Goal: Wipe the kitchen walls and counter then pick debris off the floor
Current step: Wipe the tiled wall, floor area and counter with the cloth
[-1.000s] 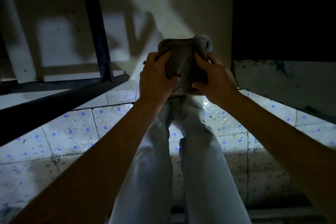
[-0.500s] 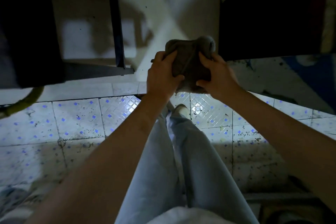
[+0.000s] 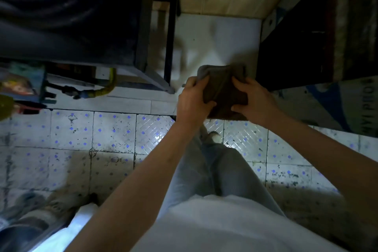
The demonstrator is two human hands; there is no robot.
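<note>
A folded dark grey-brown cloth (image 3: 223,90) is held out in front of me at waist height, above my legs. My left hand (image 3: 192,100) grips its left edge with the thumb on top. My right hand (image 3: 253,100) grips its right edge, thumb and fingers pinching the fabric. Below lies the tiled floor (image 3: 114,135), white with small blue dots and many dark specks of debris. Straight ahead stands a pale lower wall (image 3: 216,39).
A dark metal frame (image 3: 169,32) stands at the upper left, with a yellow-green hose (image 3: 108,86) and colourful packages (image 3: 20,84) beneath it. A dark cabinet (image 3: 302,47) stands on the right over a printed sack (image 3: 343,104). Shoes (image 3: 34,210) lie at bottom left.
The view has tilted further down and back, showing more floor, my shirt and the shoes. Both hands keep holding the cloth in the same way.
</note>
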